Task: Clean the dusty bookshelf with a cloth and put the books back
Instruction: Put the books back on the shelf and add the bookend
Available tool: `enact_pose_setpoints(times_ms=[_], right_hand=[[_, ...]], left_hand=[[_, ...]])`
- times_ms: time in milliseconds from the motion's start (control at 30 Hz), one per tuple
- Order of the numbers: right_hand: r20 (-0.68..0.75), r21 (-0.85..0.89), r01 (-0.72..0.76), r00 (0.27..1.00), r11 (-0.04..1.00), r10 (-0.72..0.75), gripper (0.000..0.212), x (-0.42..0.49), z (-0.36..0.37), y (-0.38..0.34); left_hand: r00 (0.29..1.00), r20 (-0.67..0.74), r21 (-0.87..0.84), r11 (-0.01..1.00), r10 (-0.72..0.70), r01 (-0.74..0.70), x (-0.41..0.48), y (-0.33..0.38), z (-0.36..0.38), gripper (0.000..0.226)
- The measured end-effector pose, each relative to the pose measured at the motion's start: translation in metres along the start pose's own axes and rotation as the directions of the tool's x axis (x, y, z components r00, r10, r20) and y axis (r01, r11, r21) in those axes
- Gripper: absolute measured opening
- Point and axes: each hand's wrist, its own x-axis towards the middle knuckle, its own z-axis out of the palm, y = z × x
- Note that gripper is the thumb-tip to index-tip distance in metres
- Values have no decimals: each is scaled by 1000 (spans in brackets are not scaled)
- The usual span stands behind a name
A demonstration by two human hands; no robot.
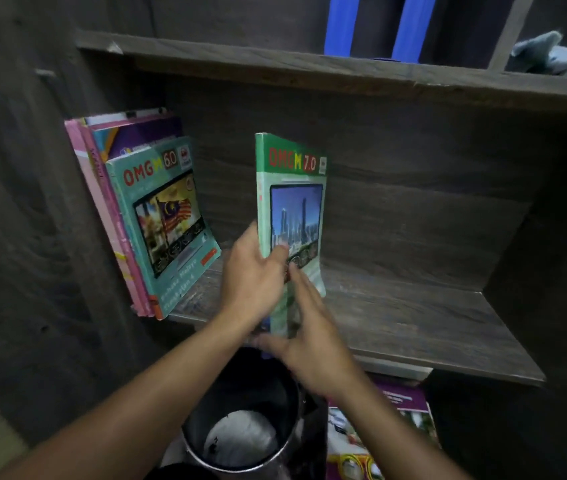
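The left hand (254, 282) clasps the upright green "OMGM 7.0" paperback book (292, 188) low on its spine, thumb curled over the front cover. The right hand (313, 341) lies flat against the book's lower cover, fingers straight and nothing pinched. The book stands on the dark wood-grain shelf board (413, 323). At nine o'clock from it, a teal "OMGM 6.0" book (164, 220) and several pink books (102, 202) lean on the side wall. At one o'clock, a pale blue-grey cloth (555, 53) lies crumpled on the upper shelf. At six o'clock sits a round metal bin (240, 427), a purple book (396, 410) beside it.
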Motion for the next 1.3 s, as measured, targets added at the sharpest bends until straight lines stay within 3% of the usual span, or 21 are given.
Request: enact_pose_setpoints(times_ms=[200, 367, 400, 433, 500, 567, 633, 700, 733, 800, 867, 1067, 1300], right_hand=[[51, 146, 82, 995, 986, -90, 102, 40, 54, -20], [9, -24, 160, 987, 987, -160, 88, 75, 92, -22], [31, 9, 139, 990, 990, -139, 86, 81, 99, -21], [50, 52, 140, 989, 989, -142, 77, 84, 106, -21], [-27, 110, 142, 990, 984, -140, 34, 92, 121, -23], [-38, 329, 38, 999, 944, -27, 20, 101, 129, -17], [9, 412, -12, 1000, 911, 9, 20, 106, 139, -19], [-40, 227, 54, 998, 972, -46, 30, 110, 152, -17], [-15, 129, 108, 994, 986, -107, 48, 111, 155, -12], [31, 71, 66, 997, 995, -68, 89, 114, 162, -6], [24, 97, 12, 1000, 995, -14, 102, 113, 160, -7], [-24, 74, 59, 998, 996, -57, 102, 115, 164, -9], [-1, -62, 59, 998, 996, -60, 91, 112, 164, -20]], left_hand=[[986, -160, 28, 999, 35, -30, 17, -25, -50, 24], [963, -269, 94, 994, -20, 47, 33, -46, -82, 14], [957, -288, 102, 993, -34, 66, 36, -51, -88, 11], [953, -301, 118, 990, -40, 79, 37, -53, -93, 10], [952, -307, 143, 988, -11, 58, 38, -59, -103, 14], [952, -306, 117, 993, 9, 28, 34, -61, -113, 25], [950, -312, 106, 994, 23, 10, 33, -68, -123, 32], [942, -330, 189, 982, 57, 7, 33, -74, -131, 22], [939, -338, 210, 977, 59, 15, 35, -77, -135, 17], [942, -330, 215, 976, 52, 22, 38, -78, -137, 11], [938, -342, 241, 970, 53, 33, 40, -79, -138, 8], [945, -327, 297, 950, 6, 96, 43, -95, -143, 18], [963, -226, 538, 843, 147, -3, 43, -85, -146, 19]])
